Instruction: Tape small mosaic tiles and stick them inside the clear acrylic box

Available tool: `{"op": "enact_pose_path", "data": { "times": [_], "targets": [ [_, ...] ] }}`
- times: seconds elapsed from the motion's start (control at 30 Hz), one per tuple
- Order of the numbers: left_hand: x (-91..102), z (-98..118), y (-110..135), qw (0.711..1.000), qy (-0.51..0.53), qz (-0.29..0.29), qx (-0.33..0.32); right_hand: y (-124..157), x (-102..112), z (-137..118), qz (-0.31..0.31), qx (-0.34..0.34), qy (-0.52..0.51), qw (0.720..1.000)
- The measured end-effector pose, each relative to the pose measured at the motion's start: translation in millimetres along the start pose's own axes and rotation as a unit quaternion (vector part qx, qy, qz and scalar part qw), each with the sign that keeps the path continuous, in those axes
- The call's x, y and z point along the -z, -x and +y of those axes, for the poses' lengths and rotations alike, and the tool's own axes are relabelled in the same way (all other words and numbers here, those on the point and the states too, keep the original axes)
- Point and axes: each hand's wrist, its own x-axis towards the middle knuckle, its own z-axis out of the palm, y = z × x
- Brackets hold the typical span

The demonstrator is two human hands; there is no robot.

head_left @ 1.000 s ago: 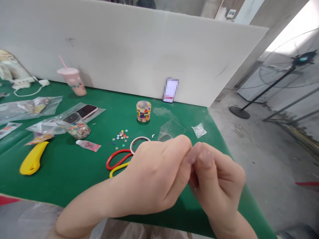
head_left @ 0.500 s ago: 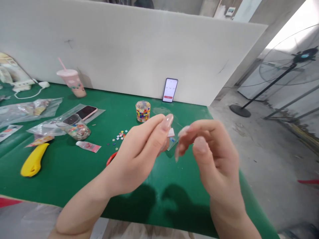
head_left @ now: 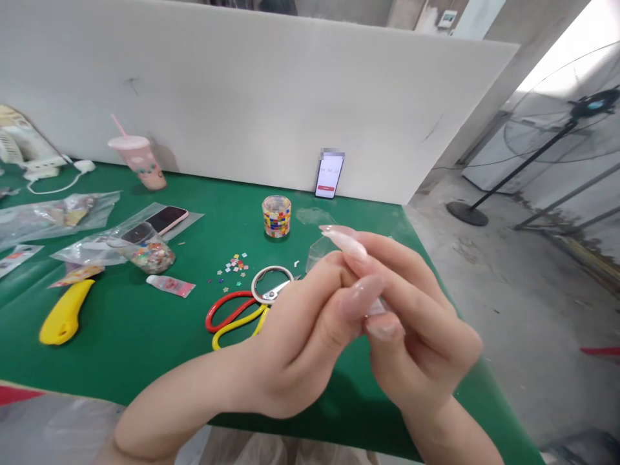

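My left hand (head_left: 310, 336) is closed, its thumb pressed against the curled fingers. My right hand (head_left: 426, 316) meets it, fingers bent over the left fingertips and thumb from below. A small whitish piece (head_left: 375, 308) shows between the two thumbs; most of it is hidden by the fingers. Left of my hands lie scissors (head_left: 237, 316) with one red and one yellow handle, and a roll of tape (head_left: 259, 274) rests over their blades. Behind them stands a glass (head_left: 277, 219) covered in coloured mosaic tiles. Small loose tiles (head_left: 235, 263) are scattered on the green table.
A clear cup of beads (head_left: 150, 252) leans at the left, near a small tube (head_left: 170, 285) and a yellow-handled tool (head_left: 68, 314). Farther back are a phone (head_left: 169, 221), plastic bags and a pink cup (head_left: 140, 161). Another phone (head_left: 329, 175) leans on the white board.
My right hand has moved left and closed in against my left hand, which shifted right and lower. The scissors and tape roll have come into fuller view.
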Motion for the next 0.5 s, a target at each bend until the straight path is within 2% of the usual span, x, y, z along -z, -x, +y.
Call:
{"op": "enact_pose_path", "data": {
  "times": [0.1, 0.17, 0.3, 0.43, 0.5],
  "targets": [
    [-2.7, -8, 1, 0.999, 0.027, -0.015, -0.018, -1, 0, -2, 0.023, 0.014, 0.032, 0.999],
    [-2.4, -13, -1, 0.999, 0.020, -0.026, -0.039, -4, -1, 0, 0.033, 0.054, 0.062, 0.996],
    [3.9, -8, -5, 0.995, -0.028, 0.001, -0.093, -11, 1, 4, 0.043, 0.132, 0.142, 0.980],
    [12.3, 15, 1, 0.984, -0.154, 0.015, -0.086, -12, 13, -1, 0.000, 0.140, 0.161, 0.977],
    [17.2, 25, 5, 0.974, -0.214, 0.010, -0.075, -11, 21, -5, -0.051, 0.126, 0.189, 0.973]
  ]
}}
